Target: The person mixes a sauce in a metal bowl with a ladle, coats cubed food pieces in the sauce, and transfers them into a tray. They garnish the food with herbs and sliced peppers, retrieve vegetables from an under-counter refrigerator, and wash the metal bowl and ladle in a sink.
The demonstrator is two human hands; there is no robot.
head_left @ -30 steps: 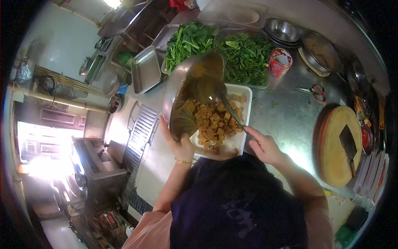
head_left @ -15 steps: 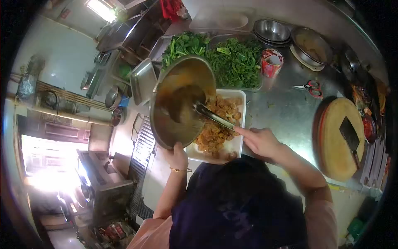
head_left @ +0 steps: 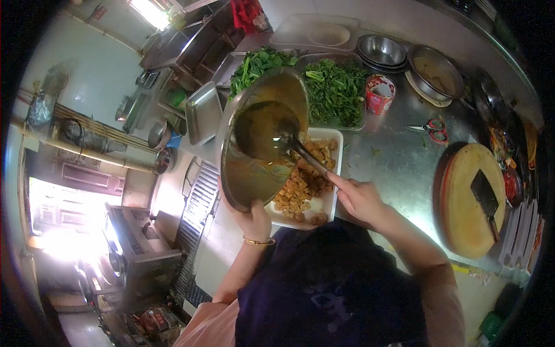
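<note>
A large metal bowl (head_left: 243,179) is tilted over the white tray (head_left: 339,151), with brown sauce inside. My left hand (head_left: 252,220) grips the bowl's lower rim, and a gold bracelet circles that wrist. My right hand (head_left: 359,199) is closed on the handle of a ladle (head_left: 309,156), whose head rests in the sauce inside the bowl. Brown chunks of food (head_left: 302,194) lie in the tray, partly hidden behind the bowl and the ladle handle.
Leafy greens (head_left: 335,92) fill trays behind the bowl. A red-and-white can (head_left: 380,94), scissors (head_left: 433,130) and stacked metal bowls (head_left: 381,51) stand at the back right. On a round chopping board (head_left: 462,199) rests a cleaver (head_left: 484,194). An empty metal tray (head_left: 204,114) sits at left.
The bowl has turned and shifted slightly, and more sauce shows inside it. The ladle's head has moved within the bowl. Both hands keep their holds.
</note>
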